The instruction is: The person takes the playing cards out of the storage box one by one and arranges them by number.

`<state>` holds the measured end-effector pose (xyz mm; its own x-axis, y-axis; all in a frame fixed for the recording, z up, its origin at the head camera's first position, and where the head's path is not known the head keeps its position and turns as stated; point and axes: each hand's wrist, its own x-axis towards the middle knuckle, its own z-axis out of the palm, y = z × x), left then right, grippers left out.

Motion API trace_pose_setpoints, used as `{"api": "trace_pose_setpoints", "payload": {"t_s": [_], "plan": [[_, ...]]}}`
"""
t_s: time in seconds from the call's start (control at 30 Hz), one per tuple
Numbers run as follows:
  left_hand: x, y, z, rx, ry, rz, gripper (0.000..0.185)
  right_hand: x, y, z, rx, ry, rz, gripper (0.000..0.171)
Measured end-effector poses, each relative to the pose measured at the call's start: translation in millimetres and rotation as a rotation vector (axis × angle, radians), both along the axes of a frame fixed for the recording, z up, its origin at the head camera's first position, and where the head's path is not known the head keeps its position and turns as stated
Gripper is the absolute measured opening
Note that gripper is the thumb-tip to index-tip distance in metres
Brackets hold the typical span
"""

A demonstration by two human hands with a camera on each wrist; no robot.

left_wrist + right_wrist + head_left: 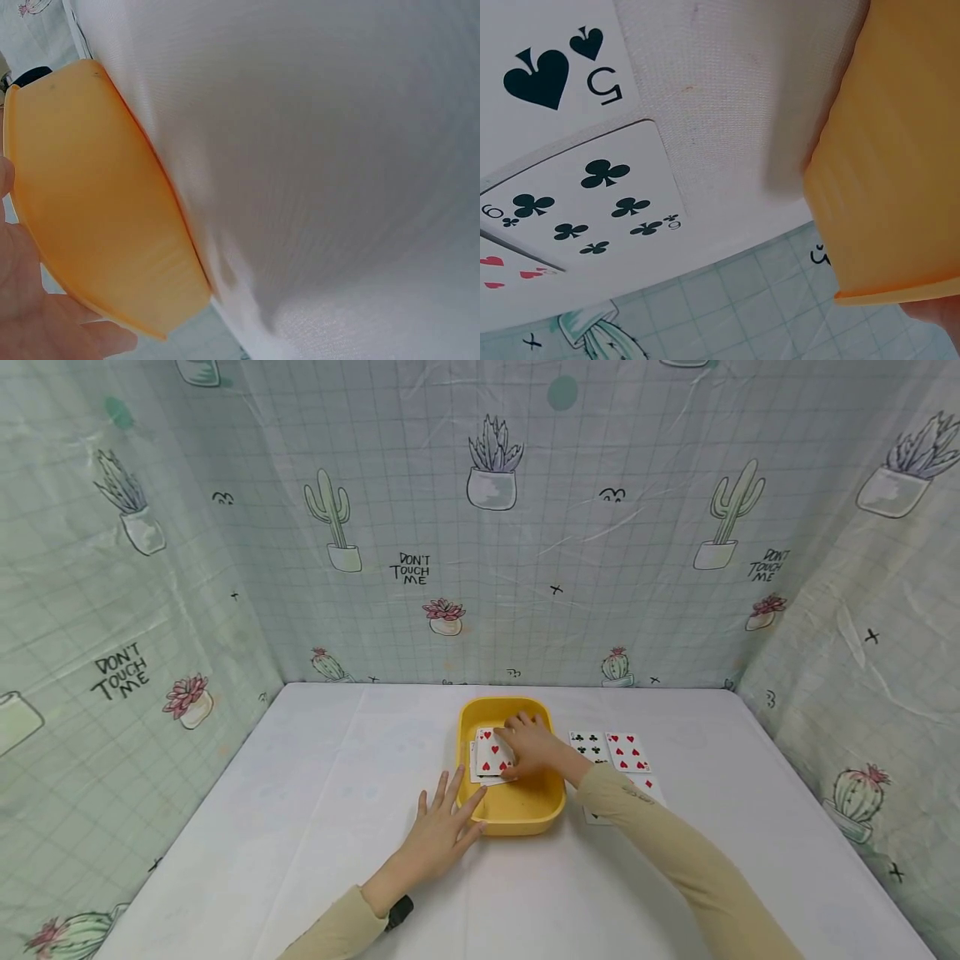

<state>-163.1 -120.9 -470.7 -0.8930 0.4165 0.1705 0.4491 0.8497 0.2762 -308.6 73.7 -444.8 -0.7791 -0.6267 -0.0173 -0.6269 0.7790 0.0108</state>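
A yellow plastic bin [517,817] stands on the table with a few overlapping playing cards inside. Uppermost is a hearts card [491,753], partly over another white card [473,764]. My right hand [531,747] reaches into the bin and grips the hearts card at its right side, thumb by the lower corner and a finger by the upper one. With fingers spread, my left hand [438,839] rests against the bin's near left rim. In the left wrist view its fingers [45,322] lie along the rim beside the bin's yellow wall [105,202].
Right of the bin, playing cards lie face up: a six of clubs [604,199], a hearts card [628,752], a five of spades [536,79] and a diamond card [649,785], partly behind my right sleeve [637,818]. A patterned cloth [555,543] hangs behind the white table [360,752].
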Motion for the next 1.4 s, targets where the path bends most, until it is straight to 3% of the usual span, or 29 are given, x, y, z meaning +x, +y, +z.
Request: {"api": "trace_pose_setpoints", "payload": {"t_s": [0.47,0.77,1.4], "plan": [[-0.1,1,0.8,-0.005,-0.021,0.004,0.054,10.2,13,10.1,-0.038,0.031,0.027,0.072],[-0.4,1,-0.5,-0.007,-0.015,0.007,0.054,15.6,22,14.0,-0.002,0.065,0.023,0.070],[-1.9,2,-2.7,-0.001,-0.021,0.013,0.054,34.7,43,31.8,-0.078,0.077,0.034,0.066]]}}
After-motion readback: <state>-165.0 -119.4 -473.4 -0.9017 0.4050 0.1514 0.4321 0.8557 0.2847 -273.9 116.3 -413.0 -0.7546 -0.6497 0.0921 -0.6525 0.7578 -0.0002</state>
